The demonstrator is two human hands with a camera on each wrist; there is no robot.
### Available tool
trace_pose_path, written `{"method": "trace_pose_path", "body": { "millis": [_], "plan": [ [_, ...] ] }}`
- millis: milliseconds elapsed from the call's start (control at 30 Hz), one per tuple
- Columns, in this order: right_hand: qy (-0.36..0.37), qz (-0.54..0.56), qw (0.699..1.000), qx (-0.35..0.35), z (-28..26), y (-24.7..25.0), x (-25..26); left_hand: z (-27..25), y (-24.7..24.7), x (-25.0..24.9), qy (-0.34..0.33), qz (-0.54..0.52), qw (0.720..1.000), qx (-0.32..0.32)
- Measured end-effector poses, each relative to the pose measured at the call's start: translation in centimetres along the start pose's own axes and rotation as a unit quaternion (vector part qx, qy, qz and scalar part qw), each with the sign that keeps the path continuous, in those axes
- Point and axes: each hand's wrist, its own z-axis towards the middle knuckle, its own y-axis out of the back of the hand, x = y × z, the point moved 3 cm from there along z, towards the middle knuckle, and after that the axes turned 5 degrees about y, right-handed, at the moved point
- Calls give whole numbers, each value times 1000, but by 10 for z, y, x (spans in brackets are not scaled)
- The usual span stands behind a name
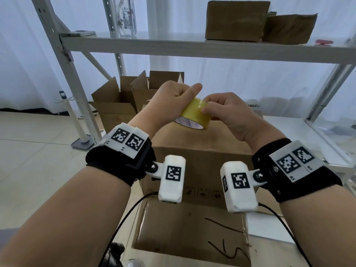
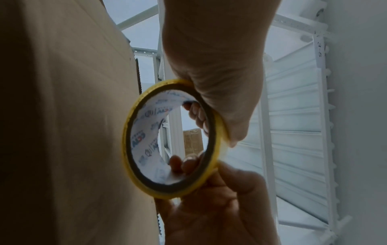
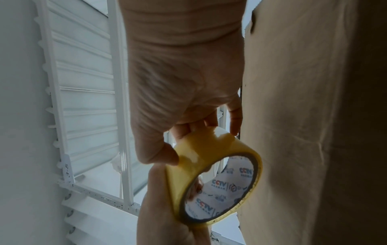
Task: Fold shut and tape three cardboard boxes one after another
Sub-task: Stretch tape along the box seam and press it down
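Both hands hold a yellow tape roll [image 1: 192, 114] above a shut cardboard box [image 1: 192, 151]. My left hand [image 1: 173, 99] grips the roll, fingers curled through its printed white core and thumb stretched over the top. In the left wrist view the left hand [image 2: 217, 116] clamps the roll's rim [image 2: 127, 132]. My right hand [image 1: 223, 110] pinches the roll's outer yellow face from the right. The right wrist view shows the right hand [image 3: 173, 140] with thumb and fingertips on the tape roll [image 3: 188, 165]. No loose tape end shows. Brown box wall [image 2: 62, 116] [image 3: 314, 116] fills one side of each wrist view.
A taped box [image 1: 192, 228] with black scribbles lies nearest me. Open boxes [image 1: 115, 105] with raised flaps stand behind on the floor. The metal shelf [image 1: 173, 45] carries two more boxes [image 1: 237, 20] and a glass jar [image 1: 125, 18]. A white stand [image 1: 81, 135] is at the left.
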Motion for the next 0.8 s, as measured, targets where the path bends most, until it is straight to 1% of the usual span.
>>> {"method": "trace_pose_path", "body": {
  "millis": [67,167,300,467,567,600,633,700,733,800],
  "plan": [
    [-4,10,1000,-5,-1,0,1,0,-2,2,8,-17,1000,-10],
    [2,39,999,-8,-1,2,2,-1,-2,8,36,-89,995,-14],
    [20,70,997,9,0,5,5,-2,-4,9,60,-185,981,-9],
    [27,86,996,28,-1,7,4,-4,-7,9,78,-209,975,-8],
    [31,122,992,1,-3,9,3,-5,-7,12,113,-254,960,-27],
    [38,137,990,-12,-3,10,3,-5,-7,12,112,-259,959,-28],
    [45,150,987,-25,-4,10,3,-6,-6,11,101,-248,963,-21],
    [38,167,984,-58,-6,11,3,-8,-5,0,49,-179,983,12],
    [25,165,983,-82,-6,12,3,-9,-6,-7,20,-131,990,38],
    [-9,126,982,-139,-5,17,1,-10,-11,-20,-25,-32,994,102]
  ]
}}
